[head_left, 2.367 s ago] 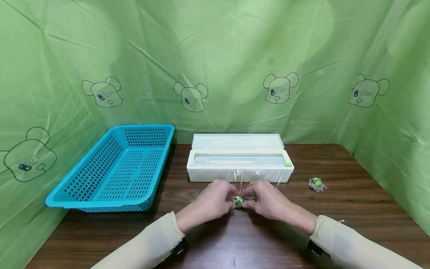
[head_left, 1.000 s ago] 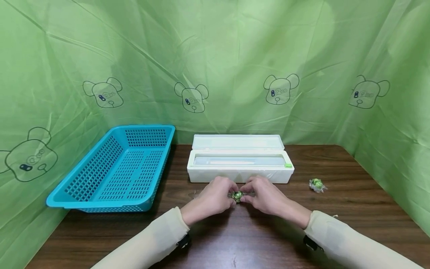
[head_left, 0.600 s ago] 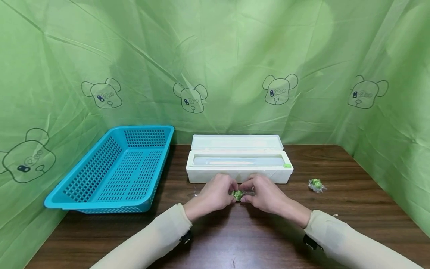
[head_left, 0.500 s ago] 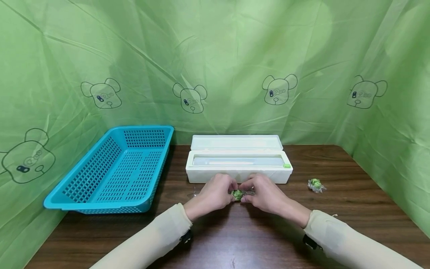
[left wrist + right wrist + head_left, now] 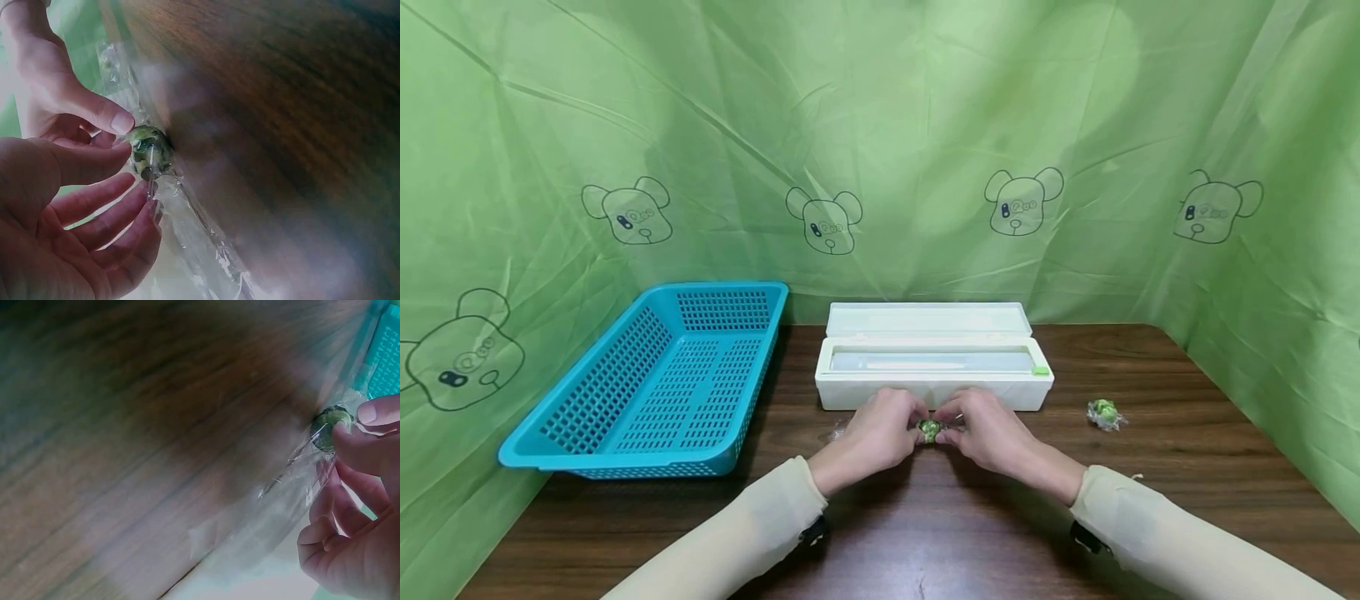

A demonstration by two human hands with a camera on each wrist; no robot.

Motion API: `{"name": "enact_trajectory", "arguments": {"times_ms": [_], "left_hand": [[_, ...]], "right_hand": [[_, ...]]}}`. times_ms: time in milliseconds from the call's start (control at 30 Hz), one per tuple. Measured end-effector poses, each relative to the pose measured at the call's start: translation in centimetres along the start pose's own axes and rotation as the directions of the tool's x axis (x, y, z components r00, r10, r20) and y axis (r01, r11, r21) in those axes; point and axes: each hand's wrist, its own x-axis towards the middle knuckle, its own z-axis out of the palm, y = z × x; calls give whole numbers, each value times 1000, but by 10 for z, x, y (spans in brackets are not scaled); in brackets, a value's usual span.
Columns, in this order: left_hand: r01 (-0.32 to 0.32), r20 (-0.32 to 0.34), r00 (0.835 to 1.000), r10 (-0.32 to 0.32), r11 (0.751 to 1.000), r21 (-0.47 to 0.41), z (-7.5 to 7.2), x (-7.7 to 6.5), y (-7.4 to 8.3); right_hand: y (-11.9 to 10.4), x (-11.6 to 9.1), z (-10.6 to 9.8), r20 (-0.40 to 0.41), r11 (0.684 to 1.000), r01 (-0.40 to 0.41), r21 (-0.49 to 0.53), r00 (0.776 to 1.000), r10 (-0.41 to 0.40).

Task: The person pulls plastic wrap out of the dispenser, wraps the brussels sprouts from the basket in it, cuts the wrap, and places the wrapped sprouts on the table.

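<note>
A small round green vegetable (image 5: 928,431), which looks like a Brussels sprout, lies on the table inside clear plastic wrap (image 5: 187,215). My left hand (image 5: 883,429) pinches it from the left with curled thumb and fingers. From the right, my right hand (image 5: 988,429) pinches it the same way, and the thumbs sit close together in the left wrist view. Loose wrap trails out on both sides of the sprout. Just beyond the hands stands a white plastic-wrap dispenser (image 5: 932,393), lid up, with a green slide cutter (image 5: 1041,370) at its right end.
Another film-wrapped green sprout (image 5: 1106,413) lies to the right on the brown wooden table (image 5: 940,542). A blue perforated basket (image 5: 730,458) stands at the left. Green cloth (image 5: 925,108) hangs behind the table and along its sides.
The sprout and both hands have shifted slightly away from me, closer to the dispenser. Film that stood stretched up in front of the dispenser is now down around the sprout.
</note>
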Motion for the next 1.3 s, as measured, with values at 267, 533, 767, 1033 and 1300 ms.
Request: {"name": "enact_trajectory", "arguments": {"times_ms": [267, 533, 767, 1033, 1300], "left_hand": [[-23, -11, 1000, 22, 1000, -17, 0, 2, -1], [-24, -17, 1000, 24, 1000, -17, 2, 6, -4], [-5, -1, 1000, 5, 998, -65, 4, 7, -7], [24, 16, 1000, -20, 962, -272, 7, 7, -14], [92, 13, 996, -93, 934, -346, 7, 7, -17]], "right_hand": [[2, 2, 1, 8, 1000, -10, 22, 1000, 10], [2, 4, 1, 51, 992, -60, 113, 997, 55], [5, 4, 1, 48, 983, -68, 172, 997, 61], [8, 5, 3, 60, 964, -105, 244, 994, 94], [10, 6, 5, 58, 953, -124, 277, 992, 112]]}}
